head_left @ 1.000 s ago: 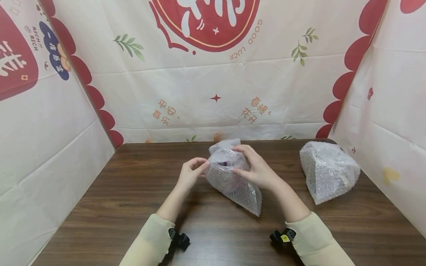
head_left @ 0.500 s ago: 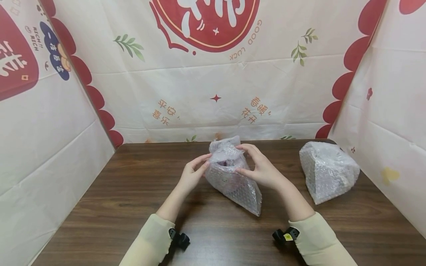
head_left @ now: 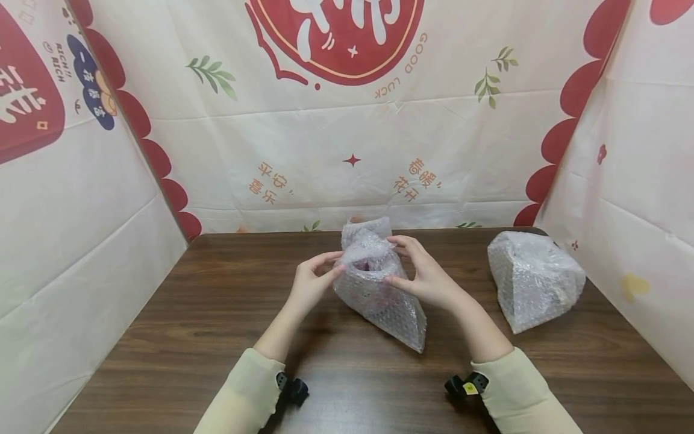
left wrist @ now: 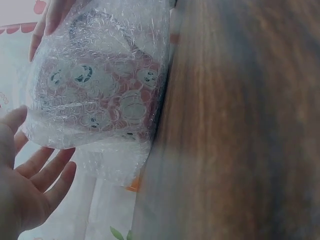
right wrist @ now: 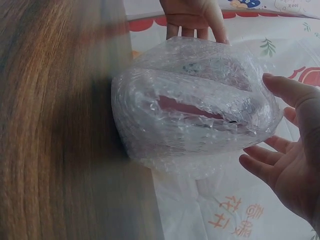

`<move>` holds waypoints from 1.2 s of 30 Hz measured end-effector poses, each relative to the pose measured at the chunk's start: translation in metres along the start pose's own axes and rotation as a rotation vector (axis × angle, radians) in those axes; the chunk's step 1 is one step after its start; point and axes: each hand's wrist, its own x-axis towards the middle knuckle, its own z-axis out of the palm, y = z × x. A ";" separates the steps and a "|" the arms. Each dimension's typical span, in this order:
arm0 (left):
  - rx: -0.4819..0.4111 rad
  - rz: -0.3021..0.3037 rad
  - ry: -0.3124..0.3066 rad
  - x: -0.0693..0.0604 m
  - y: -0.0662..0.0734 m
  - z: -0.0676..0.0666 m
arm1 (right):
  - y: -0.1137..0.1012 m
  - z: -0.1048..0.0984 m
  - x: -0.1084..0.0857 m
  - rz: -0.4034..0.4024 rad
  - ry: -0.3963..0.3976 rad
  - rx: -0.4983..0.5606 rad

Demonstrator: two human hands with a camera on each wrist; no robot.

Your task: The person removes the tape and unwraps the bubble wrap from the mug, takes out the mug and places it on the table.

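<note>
A clear bubble-wrap bag [head_left: 382, 301] stands on the table between both hands, its mouth uppermost and partly spread. Through its wall in the left wrist view shows a pinkish-red thing printed with pale cartoon faces [left wrist: 100, 95]; its kind is unclear. A reddish strip [right wrist: 187, 107] appears through the gap in the right wrist view. My left hand [head_left: 311, 283] holds the bag's upper left side between thumb and fingers. On the upper right, my right hand [head_left: 425, 274] grips the rim likewise, thumb in front and fingers farther back.
A second bubble-wrapped bundle [head_left: 534, 283] sits at the right of the brown wooden table [head_left: 217, 325]. Printed white cloth walls [head_left: 303, 138] rise at the back and both sides.
The bag's back flap has risen and its mouth has spread slightly. My right hand has shifted a little to the right; my left hand has barely moved.
</note>
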 end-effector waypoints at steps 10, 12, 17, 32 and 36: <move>0.045 0.029 0.029 -0.001 0.005 0.000 | 0.000 0.001 0.001 -0.003 -0.005 0.006; 0.058 0.041 0.031 0.000 0.005 -0.001 | 0.001 0.001 0.000 0.006 -0.006 0.000; 0.101 0.072 0.056 0.000 0.005 -0.002 | 0.001 0.000 -0.001 0.033 -0.010 -0.008; 0.160 0.069 0.098 0.001 0.010 -0.010 | 0.006 0.001 -0.002 0.004 -0.008 0.005; 0.180 0.071 0.109 0.001 0.012 -0.013 | 0.004 0.001 -0.002 0.012 -0.010 0.003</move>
